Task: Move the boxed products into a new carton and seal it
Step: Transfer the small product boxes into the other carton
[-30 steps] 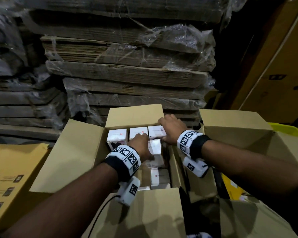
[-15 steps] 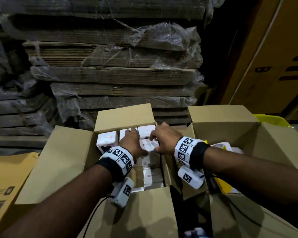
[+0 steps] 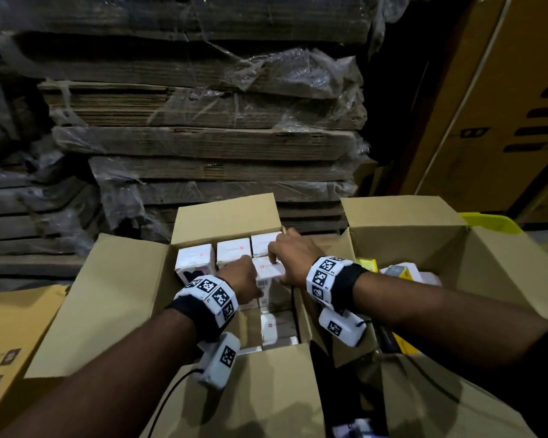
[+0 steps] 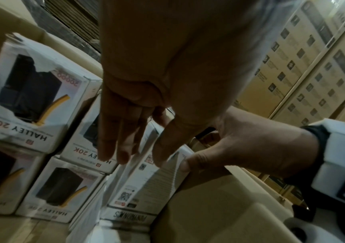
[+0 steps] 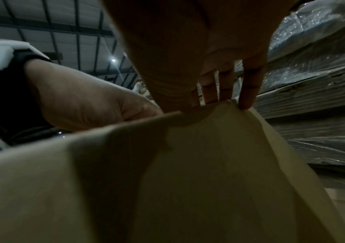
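An open brown carton [image 3: 117, 295] holds several white product boxes [image 3: 193, 260] printed "HALLEY 20K" [image 4: 32, 92], stacked in rows. Both hands meet at one white box [image 3: 268, 270] in the second row, at the carton's right side. My left hand [image 3: 242, 278] pinches its left near corner, fingers [image 4: 109, 148] down its side and thumb on the barcode face [image 4: 146, 185]. My right hand [image 3: 290, 257] grips it from above and the right, thumb [image 4: 190, 162] on its edge. In the right wrist view, a cardboard flap [image 5: 188, 180] hides the box below the fingers [image 5: 248, 92].
A second open carton [image 3: 402, 235] stands to the right with a few products inside. Plastic-wrapped stacks of flattened cardboard [image 3: 203, 143] rise behind. Tall printed cartons [image 3: 503, 105] stand at the right, a flat carton [image 3: 10, 336] lies at the left, and a yellow bin [image 3: 494, 221] shows at the far right.
My right hand has drawn back from the far-row box onto the second-row box. The left hand has closed in on the same box from the left.
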Demonstrator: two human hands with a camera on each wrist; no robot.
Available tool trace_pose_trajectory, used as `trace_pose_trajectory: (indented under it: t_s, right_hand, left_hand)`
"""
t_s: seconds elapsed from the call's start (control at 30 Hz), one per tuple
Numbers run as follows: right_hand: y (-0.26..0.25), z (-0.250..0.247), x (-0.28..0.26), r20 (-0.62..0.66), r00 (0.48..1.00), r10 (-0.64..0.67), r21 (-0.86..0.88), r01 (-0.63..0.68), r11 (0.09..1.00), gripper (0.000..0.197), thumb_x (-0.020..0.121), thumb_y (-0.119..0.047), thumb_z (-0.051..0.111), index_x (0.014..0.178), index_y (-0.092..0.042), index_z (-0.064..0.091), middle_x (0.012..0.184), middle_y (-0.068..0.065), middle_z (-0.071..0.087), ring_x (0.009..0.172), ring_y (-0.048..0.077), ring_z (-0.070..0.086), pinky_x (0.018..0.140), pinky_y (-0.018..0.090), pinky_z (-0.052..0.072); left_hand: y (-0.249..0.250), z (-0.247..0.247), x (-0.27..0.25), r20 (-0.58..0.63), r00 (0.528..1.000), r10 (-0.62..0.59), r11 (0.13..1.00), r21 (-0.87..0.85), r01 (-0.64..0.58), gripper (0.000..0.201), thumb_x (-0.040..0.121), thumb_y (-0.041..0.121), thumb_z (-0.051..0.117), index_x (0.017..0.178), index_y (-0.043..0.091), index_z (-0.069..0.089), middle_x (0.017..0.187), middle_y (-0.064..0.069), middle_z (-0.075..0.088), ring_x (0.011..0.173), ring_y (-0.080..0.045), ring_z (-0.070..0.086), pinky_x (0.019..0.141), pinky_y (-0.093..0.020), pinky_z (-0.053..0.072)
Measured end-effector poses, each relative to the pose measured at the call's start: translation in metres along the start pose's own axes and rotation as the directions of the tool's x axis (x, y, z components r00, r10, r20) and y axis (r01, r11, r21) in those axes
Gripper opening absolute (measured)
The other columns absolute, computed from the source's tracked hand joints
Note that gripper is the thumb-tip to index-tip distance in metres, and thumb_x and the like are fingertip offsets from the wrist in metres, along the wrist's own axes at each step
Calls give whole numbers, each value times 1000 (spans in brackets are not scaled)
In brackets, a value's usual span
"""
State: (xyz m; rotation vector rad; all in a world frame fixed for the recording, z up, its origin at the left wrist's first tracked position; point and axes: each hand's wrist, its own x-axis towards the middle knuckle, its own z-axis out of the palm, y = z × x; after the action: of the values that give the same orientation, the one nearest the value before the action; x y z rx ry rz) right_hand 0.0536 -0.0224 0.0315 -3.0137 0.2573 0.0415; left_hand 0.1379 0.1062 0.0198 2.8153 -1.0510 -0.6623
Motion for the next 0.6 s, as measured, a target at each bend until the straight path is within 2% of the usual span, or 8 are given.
trace_pose_trajectory:
  t_s: [0.1,0.2,0.3,0.37,0.4,0.47,0.53,0.6]
  right_hand:
    - [6,-7,-5,23,1000,3,53,-5,999,39,74,-36,78,109,-27,63,108,-4,60,112,20,45,86,36,46]
    - [22,-29,-18,-20,999,40,171,-36,985,39,73,-38,79,108,-28,65,103,-7,64,107,16,46,84,33,47]
    - [52,-55,-40,-112,991,72,231,-45,972,32,73,-40,78,102,-29,67,102,-8,67,103,14,50,84,33,47]
    - [77,-72,-60,-174,978,113,249,-67,966,31,73,-39,78,100,-27,68,102,-7,68,99,14,55,85,33,49]
    - [90,-78,-71,-194,970,143,266,-89,960,31,74,-37,78,101,-24,68,102,-5,68,98,14,57,84,33,50]
    - [116,-86,-92,-214,954,208,302,-138,943,30,75,-33,79,100,-20,69,101,-3,69,96,15,60,83,33,51]
    - [139,-85,-115,-225,934,279,342,-193,920,27,75,-32,79,97,-19,69,98,-3,70,94,15,62,83,34,51]
    - [158,-78,-135,-203,919,339,366,-249,896,24,76,-26,79,96,-17,70,97,-2,70,91,16,63,81,28,49]
  left_hand:
    - [-1,-2,-3,32,999,31,999,-18,-30,23,80,31,78,79,14,62,87,-6,72,84,-21,70,80,-36,58]
    - [-6,-10,-11,9,999,54,998,-44,-53,31,80,31,78,62,13,59,68,1,70,71,-14,68,82,-28,48]
    - [-6,-28,-24,-42,994,101,985,-133,-106,41,82,25,78,49,14,56,40,9,52,46,-3,50,63,-24,41]
    - [1,-42,-35,-93,987,134,971,-188,-150,42,80,26,81,49,14,55,43,9,51,44,-3,45,54,-25,39]
    - [6,-47,-41,-118,982,147,961,-220,-171,38,79,26,82,54,14,56,50,6,58,48,-5,50,55,-27,43]
    - [13,-53,-50,-152,975,162,928,-313,-203,30,76,28,84,72,13,58,72,1,72,67,-15,67,70,-38,56]
    - [25,-55,-63,-155,970,187,887,-397,-235,38,71,38,86,85,20,56,83,0,75,81,-22,71,80,-51,56]
    - [39,-50,-71,-138,964,228,871,-414,-265,42,66,48,86,84,27,54,86,1,76,84,-23,72,82,-55,55]
